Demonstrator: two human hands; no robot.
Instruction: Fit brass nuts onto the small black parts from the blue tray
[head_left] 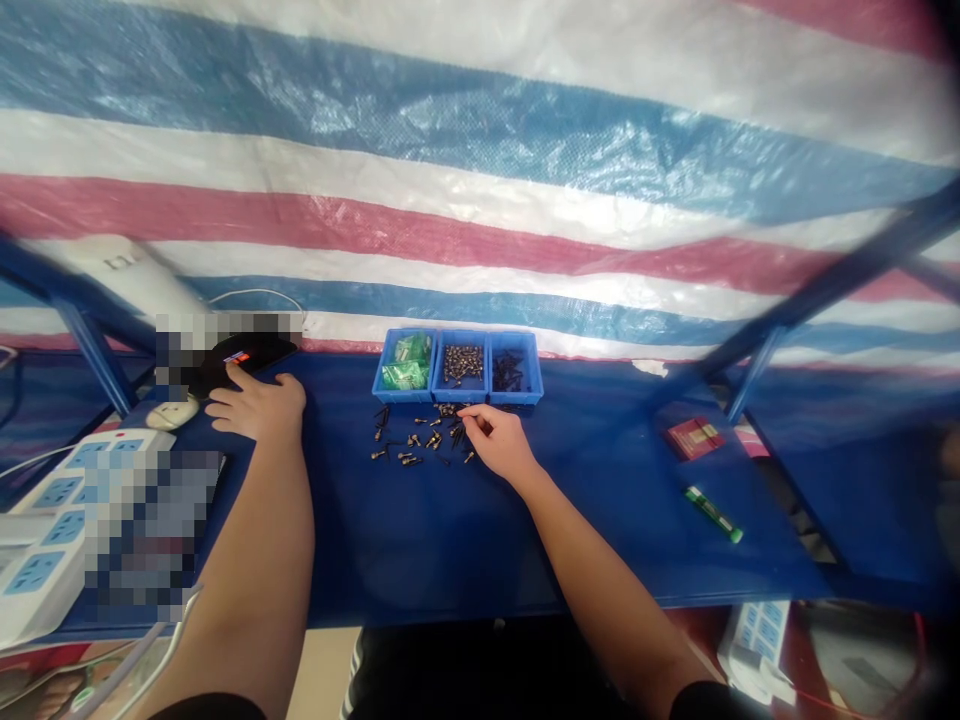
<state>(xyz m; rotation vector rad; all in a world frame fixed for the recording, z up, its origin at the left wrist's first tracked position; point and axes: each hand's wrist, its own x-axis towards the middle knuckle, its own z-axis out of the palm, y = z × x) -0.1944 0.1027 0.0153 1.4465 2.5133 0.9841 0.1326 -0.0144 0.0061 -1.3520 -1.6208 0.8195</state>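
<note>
Now | right hand (498, 440): grip curled at loose screws (434, 440), hold unclear | left hand (260, 403): spread, empty

The single view looks out from the person's head, facing forward and down. It is near enough for both forearms (274, 560) to run in from the lower edge across the table (615, 480). The loose screws (435, 440) and blue bins (461, 396) sit close to mid-frame; a striped sheet (480, 160) fills the upper part.
</note>
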